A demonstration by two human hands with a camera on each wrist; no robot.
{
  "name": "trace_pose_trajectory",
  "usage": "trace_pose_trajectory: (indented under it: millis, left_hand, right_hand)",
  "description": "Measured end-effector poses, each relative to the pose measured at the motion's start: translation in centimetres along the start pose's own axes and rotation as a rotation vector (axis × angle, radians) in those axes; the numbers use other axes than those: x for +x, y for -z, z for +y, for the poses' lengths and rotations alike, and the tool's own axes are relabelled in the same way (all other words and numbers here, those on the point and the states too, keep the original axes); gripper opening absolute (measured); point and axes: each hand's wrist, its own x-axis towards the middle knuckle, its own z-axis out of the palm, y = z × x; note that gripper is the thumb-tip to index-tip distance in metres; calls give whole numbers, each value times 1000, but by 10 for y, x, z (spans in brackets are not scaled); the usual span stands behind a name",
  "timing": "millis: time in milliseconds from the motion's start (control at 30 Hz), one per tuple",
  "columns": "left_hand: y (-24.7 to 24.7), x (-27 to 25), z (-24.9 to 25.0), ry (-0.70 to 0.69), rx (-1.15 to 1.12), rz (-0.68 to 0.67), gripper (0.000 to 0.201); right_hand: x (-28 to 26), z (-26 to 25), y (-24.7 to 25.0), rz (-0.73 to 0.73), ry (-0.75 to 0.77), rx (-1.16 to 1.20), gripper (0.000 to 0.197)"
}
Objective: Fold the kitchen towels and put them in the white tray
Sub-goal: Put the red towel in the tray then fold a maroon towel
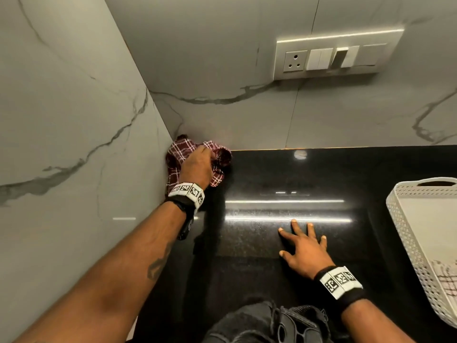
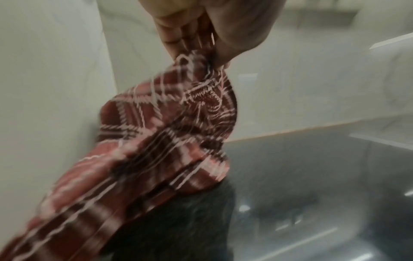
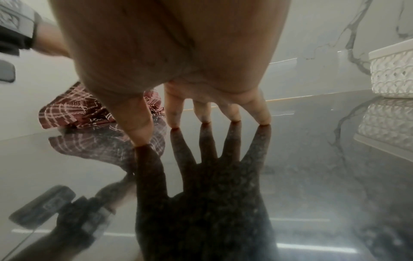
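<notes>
A crumpled maroon checked kitchen towel (image 1: 217, 158) lies in the far left corner of the black counter, against the marble walls. My left hand (image 1: 197, 164) grips it from above; in the left wrist view the fingers (image 2: 178, 40) pinch a bunch of the towel (image 2: 156, 141), which hangs blurred below them. My right hand (image 1: 303, 246) rests flat on the counter with fingers spread, holding nothing; its fingertips (image 3: 263, 120) touch the glossy surface. The white perforated tray (image 1: 405, 233) stands at the right edge, with a pale checked towel (image 1: 446, 280) inside its near end. The maroon towel (image 3: 67, 111) also shows in the right wrist view.
The black polished counter (image 1: 284, 174) meets marble walls at the back and left. A switch and socket panel (image 1: 333, 55) is mounted on the back wall. The tray (image 3: 393, 74) stands right of my right hand. A dark garment (image 1: 267, 325) shows at the bottom.
</notes>
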Motion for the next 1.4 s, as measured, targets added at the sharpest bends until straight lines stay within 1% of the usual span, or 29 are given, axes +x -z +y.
trace_pose_trajectory:
  millis: [33, 67, 100, 133, 167, 233, 267, 333, 367, 433, 467, 500, 567, 633, 700, 767, 800, 833, 867, 900, 933, 1000, 1033, 1067, 1167, 1233, 1267, 1333, 1400]
  left_hand:
    - [8, -2, 13, -51, -91, 25, 20]
    - [14, -7, 28, -124, -185, 22, 21]
    - [19, -14, 45, -204, -279, -16, 22]
    - [23, -23, 64, -268, -362, -91, 25]
    - [23, -33, 82, -297, -426, -187, 28]
    - [18, -51, 115, -279, -513, -321, 33]
    - [15, -58, 128, -254, -541, -355, 35]
    - [7, -68, 146, -212, -571, -413, 42]
    - [4, -71, 153, -193, -584, -441, 46]
    - [1, -75, 160, -159, -613, -483, 54]
    - [1, -76, 165, -158, -630, -471, 54]
    - [0, -76, 167, -160, -644, -441, 50]
    - [2, -76, 170, -176, -640, -371, 37]
    - [7, -71, 168, -240, -521, -311, 22]
    - [11, -61, 157, -374, -228, -270, 18]
    - [14, -49, 142, -495, 26, -364, 20]
    - [14, -45, 136, -553, 100, -438, 21]
    - [14, -43, 131, -622, 136, -478, 21]
    - [14, -42, 127, -687, 171, -475, 22]
    - [15, -39, 123, -751, 207, -430, 21]
    - [16, -35, 119, -785, 230, -380, 21]
    - [20, -24, 109, -814, 266, -321, 24]
    - [23, -17, 100, -801, 298, -315, 26]
    - [26, -10, 90, -761, 332, -320, 27]
    - [35, 8, 59, -562, 398, -338, 31]
    - [46, 19, 51, -455, 381, -341, 28]
    - [53, 25, 50, -390, 346, -323, 25]
    - [78, 41, 56, -231, 292, -232, 22]
    - [110, 56, 63, -87, 210, -120, 23]
  right_hand:
    - [-1, 0, 2, -4, 4, 1, 72]
    - [-1, 0, 3, -13, 10, 2, 72]
    - [-3, 0, 4, -27, 14, 0, 72]
    - [-4, 0, 5, -40, 20, -3, 72]
    - [-5, 0, 6, -51, 22, 2, 72]
    - [-12, -2, 15, -9, 62, 113, 69]
    - [-18, -4, 22, 50, 102, 250, 63]
    - [-34, -13, 35, 164, 184, 608, 46]
    - [-42, -19, 41, 201, 215, 714, 43]
    - [-51, -27, 45, 262, 230, 762, 45]
    - [-52, -28, 45, 311, 207, 751, 43]
    - [-50, -28, 43, 373, 164, 726, 39]
    - [-45, -28, 41, 511, 70, 709, 26]
    - [-45, -25, 46, 621, 16, 697, 14]
    - [-48, -20, 54, 709, 22, 687, 16]
    - [-54, -11, 67, 755, 70, 681, 17]
    - [-57, -6, 73, 756, 112, 663, 15]
    - [-61, -1, 80, 742, 153, 636, 12]
    - [-63, 3, 87, 715, 193, 602, 9]
    - [-66, 7, 94, 679, 229, 559, 8]
    - [-69, 11, 101, 636, 259, 519, 8]
    - [-77, 23, 120, 561, 282, 488, 4]
    - [-82, 30, 131, 537, 275, 487, 3]
    - [-87, 38, 144, 521, 258, 479, 3]
    - [-87, 66, 181, 462, 165, 356, 1]
    - [-73, 78, 198, 408, 109, 222, 5]
    - [-62, 82, 204, 411, 87, 168, 7]
    - [-46, 80, 224, 508, 63, 61, 7]
    - [-38, 66, 251, 669, 87, 31, 12]
